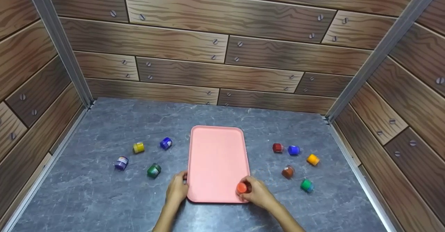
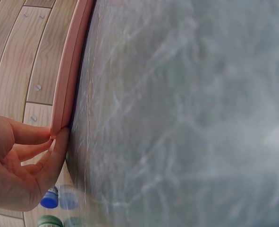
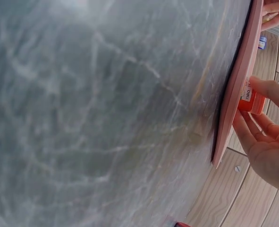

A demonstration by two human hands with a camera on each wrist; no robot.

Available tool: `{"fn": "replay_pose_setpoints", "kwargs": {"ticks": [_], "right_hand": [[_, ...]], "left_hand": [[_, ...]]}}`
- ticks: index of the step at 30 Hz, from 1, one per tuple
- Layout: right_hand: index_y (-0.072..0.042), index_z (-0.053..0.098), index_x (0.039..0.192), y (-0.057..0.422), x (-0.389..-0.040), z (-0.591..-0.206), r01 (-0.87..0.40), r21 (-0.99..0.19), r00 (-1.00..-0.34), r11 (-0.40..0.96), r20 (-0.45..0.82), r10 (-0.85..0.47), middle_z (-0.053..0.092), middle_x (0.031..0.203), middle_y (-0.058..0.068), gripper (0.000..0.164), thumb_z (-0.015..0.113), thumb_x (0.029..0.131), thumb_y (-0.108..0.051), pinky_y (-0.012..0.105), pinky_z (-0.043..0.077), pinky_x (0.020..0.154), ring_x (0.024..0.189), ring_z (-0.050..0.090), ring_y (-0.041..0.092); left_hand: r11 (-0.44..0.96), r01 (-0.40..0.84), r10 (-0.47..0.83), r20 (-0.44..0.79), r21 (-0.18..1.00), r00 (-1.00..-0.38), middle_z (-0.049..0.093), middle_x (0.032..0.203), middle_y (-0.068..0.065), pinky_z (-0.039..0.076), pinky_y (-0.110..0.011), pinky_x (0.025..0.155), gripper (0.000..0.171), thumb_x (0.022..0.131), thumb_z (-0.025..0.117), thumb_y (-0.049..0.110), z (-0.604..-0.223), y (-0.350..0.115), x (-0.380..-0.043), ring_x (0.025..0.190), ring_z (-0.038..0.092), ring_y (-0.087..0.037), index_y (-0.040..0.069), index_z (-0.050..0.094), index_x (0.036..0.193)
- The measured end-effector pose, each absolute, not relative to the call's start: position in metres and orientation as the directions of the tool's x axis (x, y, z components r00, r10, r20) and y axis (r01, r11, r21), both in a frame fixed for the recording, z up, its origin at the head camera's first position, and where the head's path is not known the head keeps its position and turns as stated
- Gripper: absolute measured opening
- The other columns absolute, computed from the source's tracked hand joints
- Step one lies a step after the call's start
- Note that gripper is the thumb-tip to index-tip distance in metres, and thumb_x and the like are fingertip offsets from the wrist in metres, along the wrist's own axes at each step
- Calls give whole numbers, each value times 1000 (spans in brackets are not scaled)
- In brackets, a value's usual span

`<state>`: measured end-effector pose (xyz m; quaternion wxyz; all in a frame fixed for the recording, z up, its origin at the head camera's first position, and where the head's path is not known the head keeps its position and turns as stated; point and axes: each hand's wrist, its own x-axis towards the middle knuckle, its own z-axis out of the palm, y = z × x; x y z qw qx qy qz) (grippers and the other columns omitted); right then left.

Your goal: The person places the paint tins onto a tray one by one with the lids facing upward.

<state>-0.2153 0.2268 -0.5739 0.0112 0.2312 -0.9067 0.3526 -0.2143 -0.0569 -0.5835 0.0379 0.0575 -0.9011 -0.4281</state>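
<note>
A pink rectangular tray lies lengthwise on the grey marbled surface. My left hand pinches its left edge near the front corner; the left wrist view shows the thumb and fingers about the tray's rim. At the front right corner, a small orange-red paint jar stands on the tray with its lid up. My right hand grips this jar between thumb and fingers. The jar's printed label faces the right wrist camera.
Left of the tray lie yellow, blue, purple and dark green jars. On the right are red, blue, yellow-orange, brown and green jars. Wood-patterned walls enclose the surface.
</note>
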Motion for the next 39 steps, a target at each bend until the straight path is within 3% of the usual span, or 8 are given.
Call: {"fn": "replay_pose_setpoints", "kwargs": {"ticks": [10, 15, 20, 24, 33, 39], "right_hand": [[-2, 59, 95, 229, -214, -577, -444, -647, -883, 619, 200, -425, 61, 90, 5, 37, 75, 62, 2, 31, 50, 71, 81, 58, 17], [4, 57, 101, 229, -214, -572, -385, -748, -891, 541, 147, -430, 60, 95, 12, 39, 74, 66, 4, 31, 52, 71, 82, 60, 24], [12, 54, 103, 236, -216, -563, -323, -837, -897, 442, 122, -425, 59, 97, 23, 35, 70, 72, 6, 41, 50, 76, 86, 59, 37], [15, 55, 103, 249, -220, -552, -329, -842, -900, 427, 143, -412, 57, 97, 29, 32, 67, 75, 7, 50, 47, 80, 90, 56, 45], [12, 59, 99, 286, -233, -524, -264, -813, -962, 520, 186, -198, 61, 96, 25, 25, 68, 78, 3, 46, 47, 81, 92, 58, 39], [13, 61, 95, 311, -246, -524, -144, -795, -985, 589, 173, -7, 63, 89, 21, 20, 66, 77, 7, 28, 50, 70, 85, 61, 34]], "left_hand": [[628, -44, -139, 56, 777, -989, 60, 90, -9, 45, -45, 76, 37, 71, 57, -8, -585, -58, -212, 91, 57, -30, -1, 62, 108], [621, -26, -129, 70, 783, -989, 60, 90, -9, 45, -44, 77, 38, 71, 57, -8, -584, -58, -212, 91, 57, -30, -2, 62, 107], [611, -5, -115, 82, 792, -990, 61, 90, -9, 45, -44, 77, 37, 70, 56, -9, -584, -58, -212, 91, 57, -31, -3, 62, 107], [608, -23, -118, 62, 793, -991, 61, 92, -9, 46, -45, 76, 39, 71, 56, -8, -584, -57, -212, 92, 57, -31, -2, 62, 109], [615, -77, -143, 16, 785, -990, 59, 95, -9, 45, -46, 78, 40, 73, 57, -6, -584, -57, -213, 96, 56, -31, 1, 61, 112], [615, -58, -143, 39, 786, -989, 60, 93, -9, 45, -46, 77, 39, 72, 57, -6, -585, -57, -213, 94, 57, -32, 0, 62, 110]]}}
